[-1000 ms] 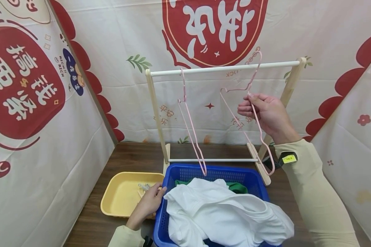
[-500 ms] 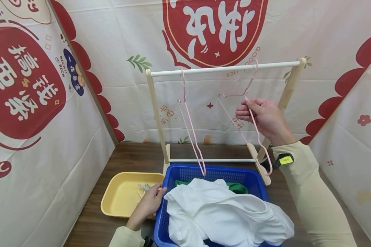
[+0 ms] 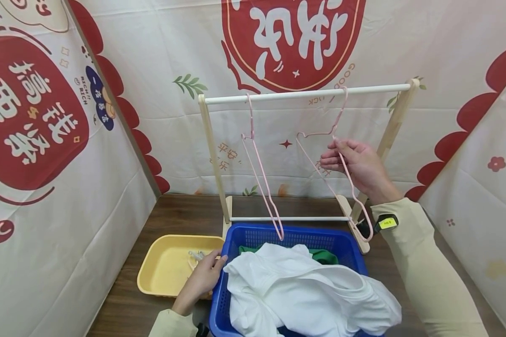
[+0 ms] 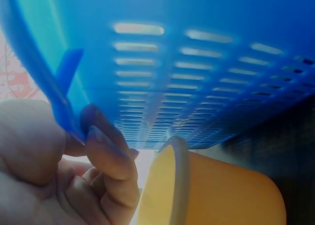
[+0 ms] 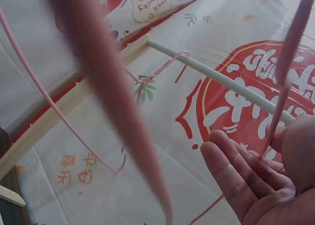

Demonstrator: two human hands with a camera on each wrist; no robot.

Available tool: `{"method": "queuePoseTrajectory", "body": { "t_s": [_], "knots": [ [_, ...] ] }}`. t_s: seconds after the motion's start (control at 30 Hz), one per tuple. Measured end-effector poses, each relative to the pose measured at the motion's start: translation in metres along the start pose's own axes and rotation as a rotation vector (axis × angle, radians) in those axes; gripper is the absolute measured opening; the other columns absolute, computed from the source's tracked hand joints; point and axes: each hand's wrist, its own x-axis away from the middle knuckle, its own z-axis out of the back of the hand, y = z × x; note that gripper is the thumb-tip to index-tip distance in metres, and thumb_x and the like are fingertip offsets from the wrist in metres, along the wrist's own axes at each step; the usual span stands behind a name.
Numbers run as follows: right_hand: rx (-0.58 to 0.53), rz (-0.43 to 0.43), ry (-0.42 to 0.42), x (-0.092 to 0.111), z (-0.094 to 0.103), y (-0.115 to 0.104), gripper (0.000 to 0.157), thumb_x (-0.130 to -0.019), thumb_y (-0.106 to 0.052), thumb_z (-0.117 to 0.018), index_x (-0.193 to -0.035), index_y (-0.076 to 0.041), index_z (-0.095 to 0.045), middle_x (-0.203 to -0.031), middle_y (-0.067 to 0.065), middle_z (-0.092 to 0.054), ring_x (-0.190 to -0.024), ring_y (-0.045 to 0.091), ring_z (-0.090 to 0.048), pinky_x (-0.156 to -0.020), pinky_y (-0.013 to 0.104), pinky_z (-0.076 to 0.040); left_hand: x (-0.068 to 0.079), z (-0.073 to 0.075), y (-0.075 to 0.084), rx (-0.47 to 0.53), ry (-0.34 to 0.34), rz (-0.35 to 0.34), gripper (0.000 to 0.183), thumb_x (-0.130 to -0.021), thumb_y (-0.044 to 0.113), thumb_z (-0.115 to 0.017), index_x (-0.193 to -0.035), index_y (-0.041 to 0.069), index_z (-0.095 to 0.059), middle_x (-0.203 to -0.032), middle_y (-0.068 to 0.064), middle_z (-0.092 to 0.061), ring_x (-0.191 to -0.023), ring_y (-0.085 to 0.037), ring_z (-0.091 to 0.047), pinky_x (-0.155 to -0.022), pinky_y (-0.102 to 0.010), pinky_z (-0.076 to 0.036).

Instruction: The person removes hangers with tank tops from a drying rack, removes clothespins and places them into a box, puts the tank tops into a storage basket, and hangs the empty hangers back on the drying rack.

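Observation:
Pinched between thumb and fingers of my right hand [image 3: 358, 164] is a pink clothes hanger [image 3: 353, 182], its hook at the white rail [image 3: 295, 95] of a small clothes rack. A second pink hanger [image 3: 261, 168] hangs from the rail further left. My left hand [image 3: 206, 274] grips the left rim of a blue plastic basket [image 3: 219, 299]; in the left wrist view the thumb and curled fingers [image 4: 110, 156] are at that rim. White clothing [image 3: 303, 290] fills the basket, with green cloth [image 3: 323, 256] showing behind it.
A yellow tray [image 3: 164, 262] with small pale clips [image 3: 197, 255] stands left of the basket, partly behind my left hand. The rack's wooden posts [image 3: 212, 154] and feet rise behind the basket. Printed white cloth walls [image 3: 160, 112] enclose the wooden table [image 3: 122, 290].
My right hand has lowered the hanger and moved it slightly left, bringing its hook from above the rail down to it. The left hand has stayed on the basket rim.

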Motion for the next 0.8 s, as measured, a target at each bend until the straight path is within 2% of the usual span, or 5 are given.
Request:
{"method": "queuePoseTrajectory", "body": {
  "t_s": [0.23, 0.33, 0.5, 0.63, 0.8],
  "knots": [
    [0.069, 0.072, -0.021, 0.006, 0.008, 0.005, 0.034, -0.097, -0.033, -0.059, -0.108, -0.001, -0.064, -0.091, 0.006, -0.074, -0.082, 0.016, -0.073, -0.076, 0.028, -0.058, -0.002, -0.001, 0.001, 0.026, -0.007, -0.006, 0.033, -0.107, 0.024, -0.045, -0.128, 0.002, -0.056, -0.093, -0.012, -0.070, -0.068, -0.016, -0.068, -0.057, -0.034, -0.058],
    [0.079, 0.116, -0.023, 0.009, 0.013, 0.006, 0.029, -0.098, -0.029, -0.060, -0.107, -0.002, -0.067, -0.092, 0.006, -0.074, -0.082, 0.015, -0.073, -0.076, 0.027, -0.058, -0.002, -0.001, 0.003, 0.020, -0.003, -0.014, 0.033, -0.107, 0.024, -0.045, -0.127, 0.001, -0.056, -0.090, -0.011, -0.070, -0.068, -0.016, -0.067, -0.058, -0.034, -0.058],
    [0.129, 0.163, -0.026, 0.018, 0.022, 0.006, 0.024, -0.099, -0.025, -0.060, -0.106, -0.004, -0.069, -0.095, 0.006, -0.073, -0.085, 0.015, -0.073, -0.079, 0.025, -0.056, -0.002, -0.001, 0.003, -0.010, 0.002, -0.009, 0.032, -0.106, 0.026, -0.046, -0.125, 0.003, -0.058, -0.096, -0.012, -0.070, -0.075, -0.018, -0.067, -0.067, -0.040, -0.059],
    [0.275, 0.161, -0.008, 0.028, 0.029, 0.003, 0.029, -0.100, -0.029, -0.059, -0.112, -0.003, -0.067, -0.099, 0.005, -0.073, -0.089, 0.013, -0.072, -0.084, 0.020, -0.054, -0.003, 0.000, 0.002, -0.009, -0.002, -0.004, 0.031, -0.106, 0.026, -0.046, -0.125, 0.004, -0.058, -0.098, -0.012, -0.070, -0.076, -0.019, -0.067, -0.067, -0.040, -0.058],
    [0.501, 0.092, 0.053, 0.042, 0.036, -0.002, 0.043, -0.099, -0.042, -0.055, -0.122, -0.006, -0.063, -0.108, 0.001, -0.071, -0.098, 0.010, -0.070, -0.090, 0.014, -0.049, -0.004, 0.001, 0.000, 0.005, -0.012, -0.010, 0.032, -0.106, 0.026, -0.047, -0.125, 0.003, -0.059, -0.097, -0.013, -0.070, -0.073, -0.018, -0.068, -0.064, -0.037, -0.058]
  ]
}}
